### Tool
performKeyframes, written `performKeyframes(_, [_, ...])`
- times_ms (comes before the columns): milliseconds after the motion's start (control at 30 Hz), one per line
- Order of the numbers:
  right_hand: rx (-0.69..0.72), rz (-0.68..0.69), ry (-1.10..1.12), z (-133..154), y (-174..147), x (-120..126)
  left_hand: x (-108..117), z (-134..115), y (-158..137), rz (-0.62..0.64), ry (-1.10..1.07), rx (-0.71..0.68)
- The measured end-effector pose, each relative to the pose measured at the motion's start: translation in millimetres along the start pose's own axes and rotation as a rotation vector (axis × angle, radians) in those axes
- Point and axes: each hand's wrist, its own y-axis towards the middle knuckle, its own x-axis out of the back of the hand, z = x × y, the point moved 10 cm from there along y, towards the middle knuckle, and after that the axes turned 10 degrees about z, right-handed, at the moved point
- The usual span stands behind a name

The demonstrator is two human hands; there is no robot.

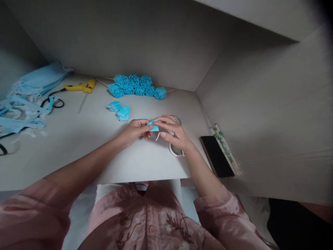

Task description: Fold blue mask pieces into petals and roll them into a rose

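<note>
My left hand pinches a small folded piece of blue mask fabric between thumb and fingers, above the middle of the table. My right hand comes in from the other side with its fingers stretched out. Its fingertips touch the top of the blue piece, and its thumb stands apart from them. A short curled white strip hangs by the right thumb tip; whether it is stuck there I cannot tell. Under the right hand and wrist lies a white ring, partly hidden. Two folded blue fabric pieces lie left of the hands.
Several blue fabric roses on sticks line the back wall. A yellow glue gun lies at back left, near stacked masks and cut mask scraps. At right are a phone and wrapped wooden sticks.
</note>
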Motion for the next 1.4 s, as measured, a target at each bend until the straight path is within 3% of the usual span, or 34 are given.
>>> performKeyframes(533, [-0.094, 0.049, -0.028, -7.8, -2.9, -6.4, -0.8, -0.3, -1.4, -0.022, -0.033, 0.009])
performKeyframes(1200, [-0.099, 0.053, -0.110, -5.5, -2.0, -9.3, -3.0, -1.5, -0.9, -0.003, -0.086, -0.013])
performKeyframes(1400, [-0.100, -0.104, 0.042, -9.0, -4.9, 9.1, 10.2, -6.0, -1.1, -0.112, -0.010, -0.063])
